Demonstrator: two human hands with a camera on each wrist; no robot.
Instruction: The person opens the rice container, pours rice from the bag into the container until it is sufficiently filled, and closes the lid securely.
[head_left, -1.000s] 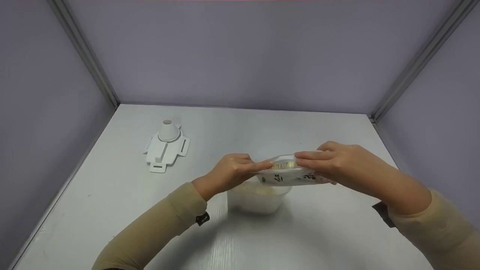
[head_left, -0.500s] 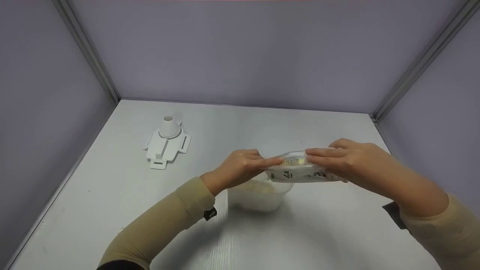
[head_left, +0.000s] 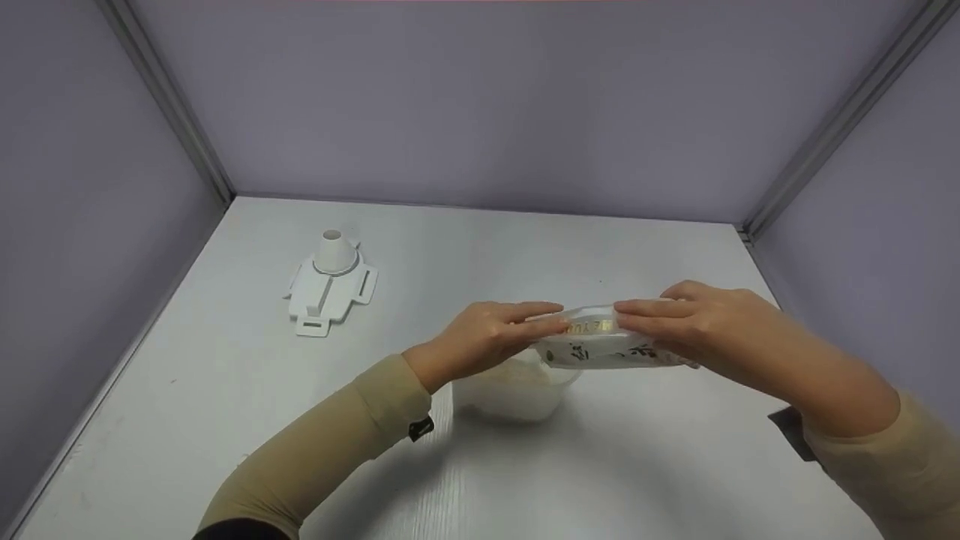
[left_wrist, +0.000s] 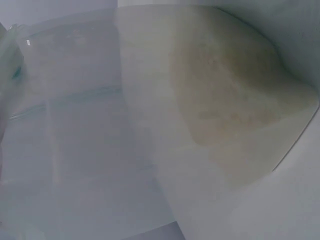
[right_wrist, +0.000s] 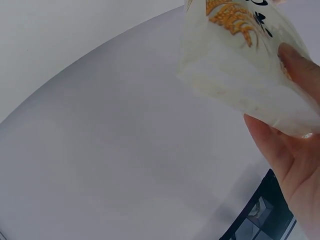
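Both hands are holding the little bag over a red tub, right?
Not quite: the tub is clear plastic, not red, as the head view shows. Both the left hand and the right hand do hold the little bag over it.

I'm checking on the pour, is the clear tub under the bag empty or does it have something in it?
Not empty: the clear tub holds a pale grainy heap, seen through its wall.
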